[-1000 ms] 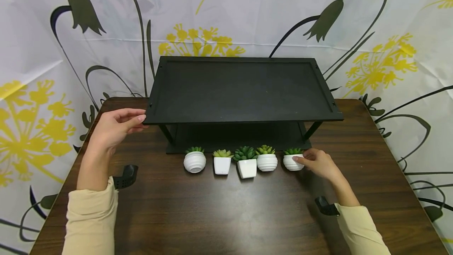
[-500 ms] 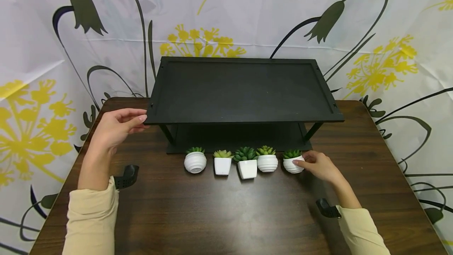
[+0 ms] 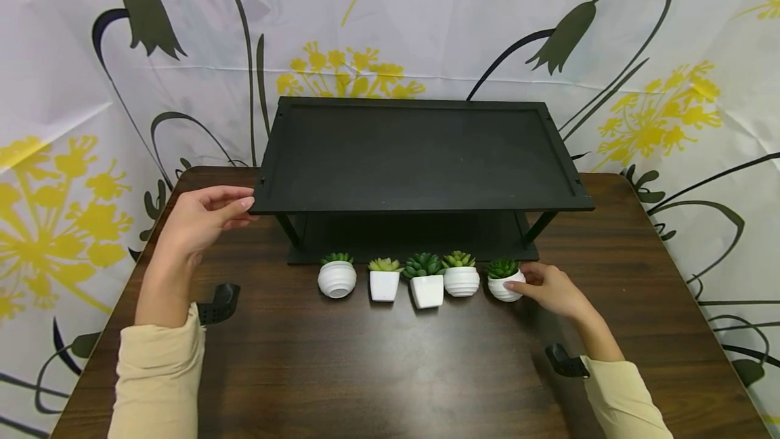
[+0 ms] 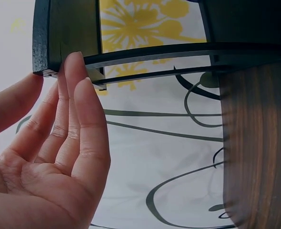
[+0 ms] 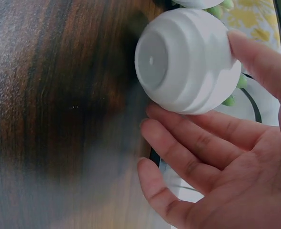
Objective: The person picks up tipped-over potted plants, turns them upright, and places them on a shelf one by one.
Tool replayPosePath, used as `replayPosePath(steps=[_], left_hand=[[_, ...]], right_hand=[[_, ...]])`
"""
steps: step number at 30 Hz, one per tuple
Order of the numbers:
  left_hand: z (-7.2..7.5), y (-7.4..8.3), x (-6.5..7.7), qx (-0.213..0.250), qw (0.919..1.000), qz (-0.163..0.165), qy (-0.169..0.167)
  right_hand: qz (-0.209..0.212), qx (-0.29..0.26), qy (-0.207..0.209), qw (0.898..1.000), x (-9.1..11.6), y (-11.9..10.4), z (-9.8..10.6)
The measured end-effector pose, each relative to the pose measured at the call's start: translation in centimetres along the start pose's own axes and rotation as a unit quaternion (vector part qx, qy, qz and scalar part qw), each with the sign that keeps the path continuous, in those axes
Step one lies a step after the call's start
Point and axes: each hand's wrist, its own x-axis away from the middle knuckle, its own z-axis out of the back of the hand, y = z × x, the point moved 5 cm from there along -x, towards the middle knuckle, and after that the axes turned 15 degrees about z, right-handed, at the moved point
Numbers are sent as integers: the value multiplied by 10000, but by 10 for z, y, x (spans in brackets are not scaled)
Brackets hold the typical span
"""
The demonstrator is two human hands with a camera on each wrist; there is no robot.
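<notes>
My left hand (image 3: 204,219) pinches the front left corner of a black two-tier shelf (image 3: 414,154). In the left wrist view, the thumb lies against the outer edge of the shelf corner (image 4: 41,43) and fingertips touch its underside. At the right end of a row, my right hand (image 3: 551,286) holds a small potted succulent (image 3: 504,286) in a round white pot. The right wrist view shows this white pot (image 5: 188,62) between thumb and fingers, with its flat base in sight. Whether the pot touches the table is hard to tell.
Left of the held plant stand a yellow-green succulent (image 3: 461,280), a dark green one (image 3: 426,286) in a tapered square pot, a pale one (image 3: 384,285) and a round-potted one (image 3: 337,278). The brown wooden table (image 3: 390,371) meets a floral cloth (image 3: 426,19) behind.
The held succulent has shifted slightly toward me, and more of its green top shows. My right hand has come along a little. My left hand stays at the shelf corner.
</notes>
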Motion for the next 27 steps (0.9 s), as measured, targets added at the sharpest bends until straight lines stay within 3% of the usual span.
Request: replayPosePath(steps=[27], left_hand=[[-1,0,-1,139,9998,-99,-89]], right_hand=[[238,24,325,9992,3,-2,5]])
